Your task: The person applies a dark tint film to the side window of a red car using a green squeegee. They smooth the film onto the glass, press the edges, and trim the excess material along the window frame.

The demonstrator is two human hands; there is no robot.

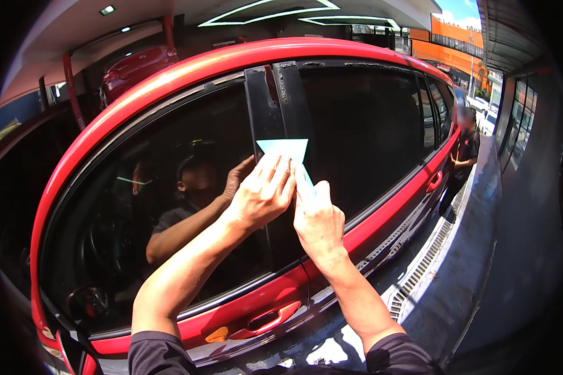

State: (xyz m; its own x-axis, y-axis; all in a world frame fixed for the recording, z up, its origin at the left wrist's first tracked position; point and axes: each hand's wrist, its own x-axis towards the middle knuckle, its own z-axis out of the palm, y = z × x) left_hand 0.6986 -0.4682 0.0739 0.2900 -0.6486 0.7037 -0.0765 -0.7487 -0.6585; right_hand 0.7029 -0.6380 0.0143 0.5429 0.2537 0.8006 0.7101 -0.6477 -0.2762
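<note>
A light blue flat scraper or squeegee (283, 147), broad at its top edge, lies against the black door pillar (268, 115) of a red car. My left hand (264, 190) is closed on its lower part, with the fingers close together over the blue surface. Beside it, my right hand (319, 219) grips a narrow light blue part (305, 181), thumb and forefinger pointing up along it. Fingers cover where the two blue parts would meet, so I cannot tell whether they are one piece. Pale, ragged residue (284, 84) marks the pillar above.
Dark side windows (360, 125) flank the pillar; the front one (137, 206) reflects a person. Red door handles (269, 320) and a wing mirror (75, 353) stick out below. Another person (466, 147) stands by the car's rear. A drain grate (428, 272) runs along the floor.
</note>
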